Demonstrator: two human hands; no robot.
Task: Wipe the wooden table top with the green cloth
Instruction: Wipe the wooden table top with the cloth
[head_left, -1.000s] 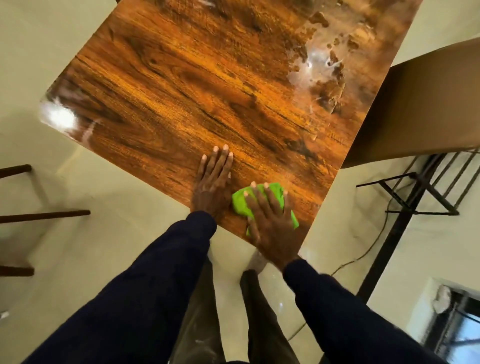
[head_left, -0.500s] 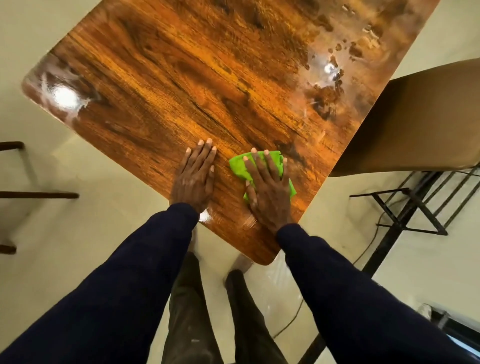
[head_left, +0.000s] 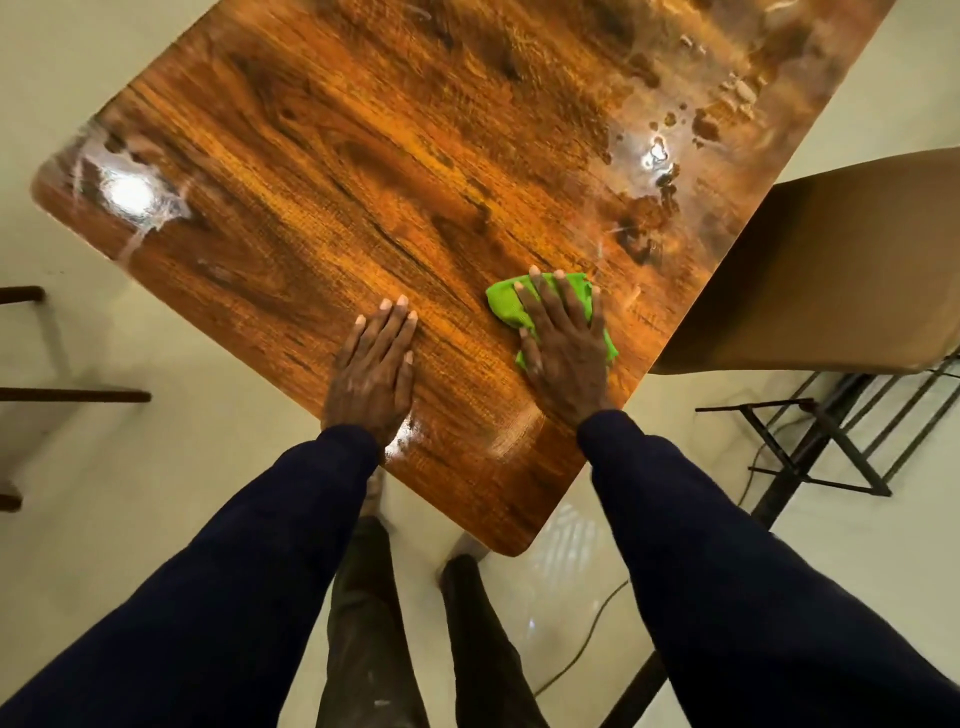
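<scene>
Mid-wipe at centre right: right hand (head_left: 563, 348) flat, fingers spread on green cloth (head_left: 506, 304); left hand (head_left: 371, 371) braced on table top (head_left: 311, 182), fingers together; next, probably upward toward wet smears (head_left: 670, 171).

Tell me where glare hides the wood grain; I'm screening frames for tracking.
Head view: a bright hotspot near the wooden table top's left corner; a smaller glint amid wet blotches at upper right; a faint sheen beside the left hand. The green cloth is glare-free.
</scene>
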